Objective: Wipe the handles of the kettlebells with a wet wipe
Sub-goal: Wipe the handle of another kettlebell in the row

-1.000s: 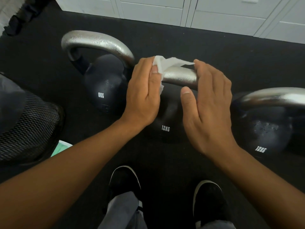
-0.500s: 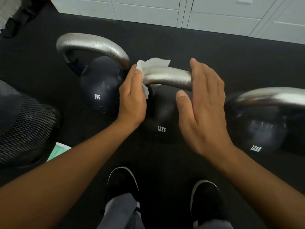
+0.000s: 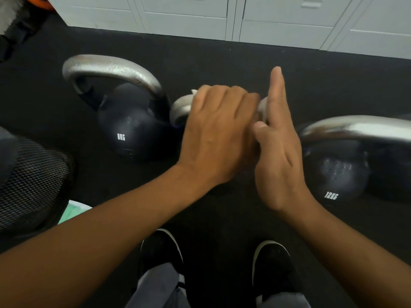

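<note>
Three black kettlebells with silver handles stand on the dark floor. The 8 kg kettlebell (image 3: 129,130) is on the left and a 12 kg kettlebell (image 3: 340,172) on the right. Between them stands the middle kettlebell, of which only the handle's left end (image 3: 181,107) shows. My left hand (image 3: 218,132) curls over that handle and presses the white wet wipe (image 3: 194,92) against it; only a small corner of the wipe peeks out. My right hand (image 3: 280,152) is held flat with straight fingers against the handle's right end.
White cabinet doors (image 3: 244,18) run along the back. A black mesh chair (image 3: 29,178) stands at the left, with a green and white packet (image 3: 74,210) on the floor beside it. My two black shoes (image 3: 222,263) are at the bottom.
My left hand has slid right along the middle handle, from its left end to its middle, and now covers most of the wipe. My right hand stays flat at the right end.
</note>
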Demonstrator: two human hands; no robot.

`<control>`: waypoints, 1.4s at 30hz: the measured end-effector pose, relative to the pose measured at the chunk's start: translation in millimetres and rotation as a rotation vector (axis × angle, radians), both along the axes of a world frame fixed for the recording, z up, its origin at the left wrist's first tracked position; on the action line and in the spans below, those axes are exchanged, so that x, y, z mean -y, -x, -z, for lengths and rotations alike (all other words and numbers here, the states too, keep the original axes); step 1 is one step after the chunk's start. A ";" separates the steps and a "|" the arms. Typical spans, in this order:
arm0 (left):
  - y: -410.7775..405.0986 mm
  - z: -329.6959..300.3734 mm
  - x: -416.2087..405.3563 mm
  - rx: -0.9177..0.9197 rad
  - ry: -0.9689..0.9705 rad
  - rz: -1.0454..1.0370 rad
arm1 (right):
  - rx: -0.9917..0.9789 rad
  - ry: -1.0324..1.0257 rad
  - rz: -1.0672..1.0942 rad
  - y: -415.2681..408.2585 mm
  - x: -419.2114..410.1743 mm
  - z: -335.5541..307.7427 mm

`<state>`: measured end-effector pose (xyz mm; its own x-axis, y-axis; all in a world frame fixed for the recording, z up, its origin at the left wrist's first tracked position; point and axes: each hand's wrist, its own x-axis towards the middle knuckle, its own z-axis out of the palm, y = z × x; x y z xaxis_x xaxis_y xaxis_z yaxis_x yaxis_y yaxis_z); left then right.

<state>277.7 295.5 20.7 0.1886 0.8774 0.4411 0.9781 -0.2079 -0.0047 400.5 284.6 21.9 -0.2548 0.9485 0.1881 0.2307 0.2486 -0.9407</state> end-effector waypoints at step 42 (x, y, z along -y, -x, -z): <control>45.0 27.2 -4.6 0.660 -0.162 -0.059 | -0.030 0.042 0.447 12.0 -27.7 35.8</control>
<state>232.6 300.1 -6.5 -0.2115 0.7914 0.5735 0.7962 -0.2008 0.5707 388.4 312.3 -13.9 0.1864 0.9713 0.1477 0.2793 0.0917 -0.9558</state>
